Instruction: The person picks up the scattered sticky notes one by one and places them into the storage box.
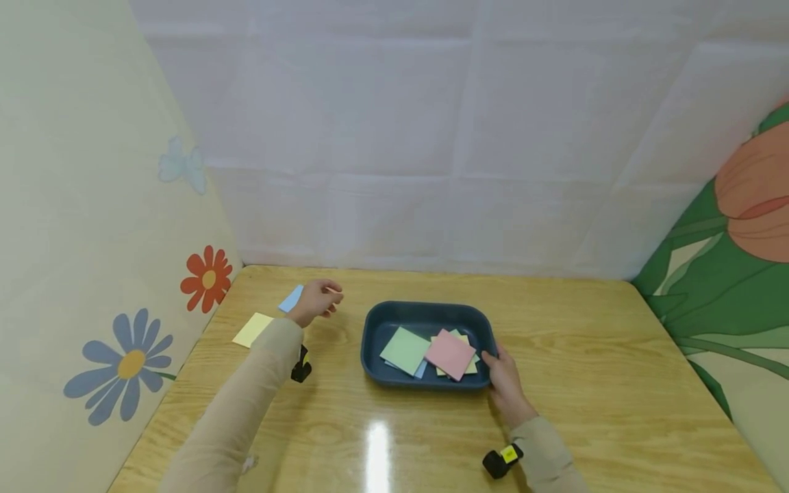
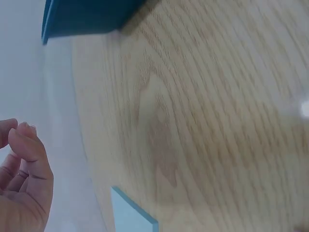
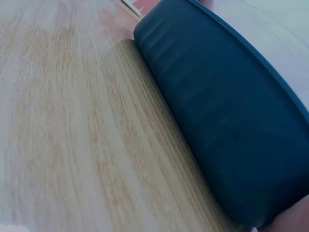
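My right hand (image 1: 507, 385) grips the right end of a dark blue plastic tray (image 1: 425, 307), thumb over the rim; its outer wall (image 3: 217, 111) fills much of the right wrist view. Inside, toward the left, a green sticky note pad (image 1: 403, 349) overlaps a blue one (image 1: 422, 370). A pink pad (image 1: 451, 354) lies over yellow and green ones on the right. Left of the tray, my left hand (image 1: 318, 300) is raised above the table, fingers loosely curled and holding nothing. Just behind it lies a light blue pad (image 1: 290, 299), with a yellow pad (image 1: 253, 330) nearer the left edge.
The wooden table (image 1: 592, 342) meets a white cloth backdrop (image 1: 394, 137) at its far edge. A flower-printed panel (image 1: 92, 239) borders it on the left, another (image 1: 752, 274) on the right. Black wrist devices (image 1: 501, 462) are worn at the sleeves.
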`<state>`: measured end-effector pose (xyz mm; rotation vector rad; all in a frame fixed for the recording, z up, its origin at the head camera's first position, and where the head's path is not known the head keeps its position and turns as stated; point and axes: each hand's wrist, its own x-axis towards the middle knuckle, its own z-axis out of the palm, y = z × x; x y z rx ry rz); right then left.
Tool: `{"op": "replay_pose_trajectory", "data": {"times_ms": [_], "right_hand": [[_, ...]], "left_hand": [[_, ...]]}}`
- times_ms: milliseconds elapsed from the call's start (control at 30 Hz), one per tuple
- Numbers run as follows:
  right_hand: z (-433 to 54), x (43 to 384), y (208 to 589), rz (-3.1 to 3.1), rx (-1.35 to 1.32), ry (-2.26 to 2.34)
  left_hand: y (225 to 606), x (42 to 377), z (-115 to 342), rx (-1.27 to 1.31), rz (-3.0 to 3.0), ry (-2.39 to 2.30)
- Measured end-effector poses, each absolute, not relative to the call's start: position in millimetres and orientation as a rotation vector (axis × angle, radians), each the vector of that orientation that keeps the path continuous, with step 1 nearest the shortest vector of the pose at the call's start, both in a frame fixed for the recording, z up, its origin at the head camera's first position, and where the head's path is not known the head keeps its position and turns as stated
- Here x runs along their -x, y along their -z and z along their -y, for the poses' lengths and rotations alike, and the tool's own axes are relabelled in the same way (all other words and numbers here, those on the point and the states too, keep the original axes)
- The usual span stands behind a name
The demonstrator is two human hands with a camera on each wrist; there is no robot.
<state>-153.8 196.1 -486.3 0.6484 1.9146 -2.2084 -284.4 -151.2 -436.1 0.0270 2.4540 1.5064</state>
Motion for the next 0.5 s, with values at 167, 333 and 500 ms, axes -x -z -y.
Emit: {"op": "replay_pose_trajectory", "data": {"times_ms": [167, 333, 500], "right_hand": [[-197, 154, 485, -1.923, -0.638, 2.205], [-197, 153, 485, -1.938, -0.629, 2.218], [-196, 154, 487, -1.928, -0.634, 2.239]], "left_hand": [[438, 289, 163, -0.011, -2.494, -1.497], [443, 293, 175, 0.026, -2.559, -1.497], [449, 297, 188, 0.06, -2.619, -1.477]]}}
